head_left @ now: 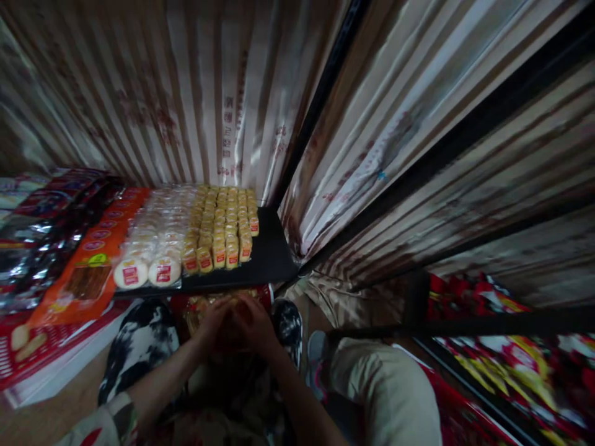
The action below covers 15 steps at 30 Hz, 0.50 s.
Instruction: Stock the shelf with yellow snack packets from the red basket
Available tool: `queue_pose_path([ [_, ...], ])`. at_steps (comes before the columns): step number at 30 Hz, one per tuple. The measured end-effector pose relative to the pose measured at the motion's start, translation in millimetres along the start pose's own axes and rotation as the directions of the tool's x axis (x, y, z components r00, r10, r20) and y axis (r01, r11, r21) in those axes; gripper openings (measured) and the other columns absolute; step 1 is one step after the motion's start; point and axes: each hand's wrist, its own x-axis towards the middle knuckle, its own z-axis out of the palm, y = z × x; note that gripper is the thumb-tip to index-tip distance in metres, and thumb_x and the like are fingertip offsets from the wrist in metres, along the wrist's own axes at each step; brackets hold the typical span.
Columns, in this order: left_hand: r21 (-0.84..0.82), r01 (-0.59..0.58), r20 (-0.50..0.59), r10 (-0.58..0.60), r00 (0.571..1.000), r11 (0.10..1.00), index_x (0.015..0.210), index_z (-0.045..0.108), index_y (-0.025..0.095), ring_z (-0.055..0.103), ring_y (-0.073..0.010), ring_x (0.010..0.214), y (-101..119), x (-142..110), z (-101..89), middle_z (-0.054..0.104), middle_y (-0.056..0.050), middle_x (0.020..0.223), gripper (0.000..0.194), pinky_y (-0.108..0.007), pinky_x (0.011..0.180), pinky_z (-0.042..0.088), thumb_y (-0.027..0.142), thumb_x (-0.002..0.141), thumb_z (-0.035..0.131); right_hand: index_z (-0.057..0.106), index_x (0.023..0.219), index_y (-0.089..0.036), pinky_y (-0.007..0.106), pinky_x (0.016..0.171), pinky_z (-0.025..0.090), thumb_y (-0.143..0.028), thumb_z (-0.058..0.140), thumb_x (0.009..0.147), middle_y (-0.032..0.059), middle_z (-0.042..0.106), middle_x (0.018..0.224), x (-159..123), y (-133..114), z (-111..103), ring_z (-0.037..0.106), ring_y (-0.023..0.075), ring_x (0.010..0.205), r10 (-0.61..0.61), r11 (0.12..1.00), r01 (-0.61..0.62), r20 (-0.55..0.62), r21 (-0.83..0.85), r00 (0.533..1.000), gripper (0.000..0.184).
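Observation:
Low in front of me, my left hand (215, 316) and my right hand (255, 319) meet over a red box (268, 298) just beneath the shelf's front edge. Their fingers curl inward close together; what lies between them is too dark and blurred to make out. Yellowish wrapped pieces (198, 306) show in the box beside my left hand. Above my hands, on the black shelf (272, 254), stand rows of small yellow wrapped cakes (218, 232). White round wrapped cakes (155, 241) line up to their left.
Orange snack packs (97, 248) and dark shiny packs (51, 229) fill the shelf's left. A red-and-white carton (56, 347) sits below. Another person's light-trousered leg (388, 384) is close on my right, near red and yellow packets (511, 359). Black frame bars (409, 179) cross before draped sheeting (223, 93).

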Motion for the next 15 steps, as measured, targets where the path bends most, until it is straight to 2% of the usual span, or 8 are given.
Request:
queue_pose_path([
  [2,-0.036,-0.024,-0.005,0.024,1.0,0.999,0.076,0.065,0.019,0.063,-0.02,0.073,10,-5,-1.2,0.069,-0.003,0.076,0.022,-0.032,0.072,0.049,0.031,0.057,0.061,0.058,0.111,-0.019,0.036,0.094,0.043,-0.03,0.054,0.08,0.0087,0.061,0.11,0,0,-5,0.055,0.0207,0.104,0.045,0.994,-0.035,-0.093,0.103,0.995,0.033],
  [4,-0.072,-0.03,0.009,0.031,0.999,0.997,0.079,0.065,0.017,0.062,-0.0184,0.068,23,-11,-0.5,0.069,-0.002,0.073,0.028,-0.03,0.068,0.049,0.031,0.055,0.063,0.06,0.106,-0.02,0.036,0.09,0.045,-0.032,0.051,0.081,0.0079,0.064,0.105,1,2,-9,0.059,0.02,0.099,0.108,0.981,-0.083,-0.135,0.178,0.985,0.029],
  [9,-0.1,-0.075,0.035,0.079,0.996,0.992,0.082,0.066,0.016,0.062,-0.0159,0.068,56,-22,9.1,0.069,-0.003,0.078,0.031,-0.023,0.058,0.048,0.031,0.055,0.068,0.062,0.101,-0.021,0.036,0.084,0.049,-0.038,0.055,0.077,0.0061,0.067,0.098,6,4,-20,0.062,0.0209,0.091,0.199,0.902,-0.168,-0.039,0.397,0.979,0.03],
  [12,-0.119,-0.107,0.05,0.114,0.992,0.987,0.085,0.065,0.016,0.063,-0.0168,0.073,67,-21,15.9,0.068,-0.004,0.083,0.034,-0.024,0.06,0.05,0.031,0.055,0.069,0.06,0.102,-0.019,0.035,0.076,0.051,-0.043,0.062,0.072,0.0059,0.067,0.091,9,0,-23,0.063,0.0207,0.082,0.281,0.808,-0.24,0.006,0.539,0.96,0.039],
  [15,-0.149,-0.131,0.025,0.137,0.99,0.98,0.087,0.063,0.016,0.064,-0.0168,0.077,70,-20,21.5,0.067,-0.004,0.084,0.037,-0.026,0.067,0.051,0.034,0.056,0.07,0.057,0.105,-0.017,0.032,0.069,0.051,-0.048,0.065,0.068,0.0053,0.067,0.087,11,-5,-26,0.063,0.0191,0.075,0.376,0.656,-0.286,0.026,0.699,0.926,0.049],
])
